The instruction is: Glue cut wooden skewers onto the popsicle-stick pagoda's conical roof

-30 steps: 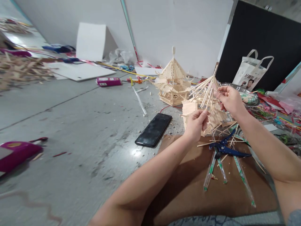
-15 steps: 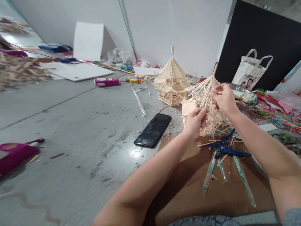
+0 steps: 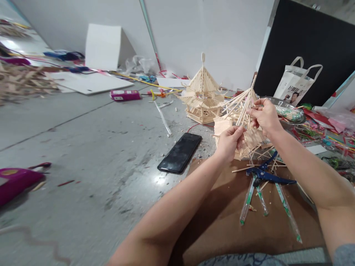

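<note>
Right of centre stands a pavilion model (image 3: pixel 222 126) of thin wooden sticks, its upper roof an open cone of slanting sticks. My left hand (image 3: pixel 229 143) pinches the lower end of a wooden stick (image 3: pixel 244 112) at this roof. Higher up, the thumb and fingers of my right hand (image 3: pixel 265 116) are closed on the same roof sticks near the peak; whether on that very stick I cannot tell. Both hands partly hide the model. Just below them, blue cutting pliers (image 3: pixel 260 174) lie among loose sticks and plastic-wrapped sticks (image 3: pixel 247 201) on a brown board (image 3: pixel 219 218).
A second stick pavilion (image 3: pixel 202 87) with a full roof stands behind. A black phone (image 3: pixel 180 153) lies left of the board. Beyond my right hand are a metal bowl (image 3: pixel 301 119) of wrapped sticks and a white bag (image 3: pixel 294 83). Magenta tools (image 3: pixel 20 183) rest at far left.
The view has shifted very slightly. Both hands keep their hold at the roof sticks, with almost no visible movement.
</note>
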{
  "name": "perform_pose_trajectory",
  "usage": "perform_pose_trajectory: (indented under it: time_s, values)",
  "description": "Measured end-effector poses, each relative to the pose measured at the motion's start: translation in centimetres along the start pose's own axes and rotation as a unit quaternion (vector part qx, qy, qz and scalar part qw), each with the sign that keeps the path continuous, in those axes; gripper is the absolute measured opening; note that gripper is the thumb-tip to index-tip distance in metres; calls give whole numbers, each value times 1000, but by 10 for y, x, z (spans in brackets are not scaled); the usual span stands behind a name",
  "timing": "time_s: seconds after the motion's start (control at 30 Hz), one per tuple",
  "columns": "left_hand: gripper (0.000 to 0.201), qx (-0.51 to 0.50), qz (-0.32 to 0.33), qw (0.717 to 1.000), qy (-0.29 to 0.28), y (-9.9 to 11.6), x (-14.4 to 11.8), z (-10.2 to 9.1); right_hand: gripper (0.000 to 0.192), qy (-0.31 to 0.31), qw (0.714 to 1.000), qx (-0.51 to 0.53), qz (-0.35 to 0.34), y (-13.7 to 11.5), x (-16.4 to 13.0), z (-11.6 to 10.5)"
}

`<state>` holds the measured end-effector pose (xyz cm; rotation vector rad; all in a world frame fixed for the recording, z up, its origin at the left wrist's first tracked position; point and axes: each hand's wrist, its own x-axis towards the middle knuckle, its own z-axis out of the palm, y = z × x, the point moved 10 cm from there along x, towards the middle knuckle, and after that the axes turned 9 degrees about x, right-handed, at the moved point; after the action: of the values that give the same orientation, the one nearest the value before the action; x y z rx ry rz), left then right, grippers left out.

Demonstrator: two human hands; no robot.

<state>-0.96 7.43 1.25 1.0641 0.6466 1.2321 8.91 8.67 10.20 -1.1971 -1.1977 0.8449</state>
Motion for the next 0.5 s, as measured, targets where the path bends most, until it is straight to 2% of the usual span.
perform_pose_trajectory:
  time_s: [0.5]
  values:
    - [34,-28,-29,999,19,0,-2,-3,29,14,1000,-13,11,-1,2,-1]
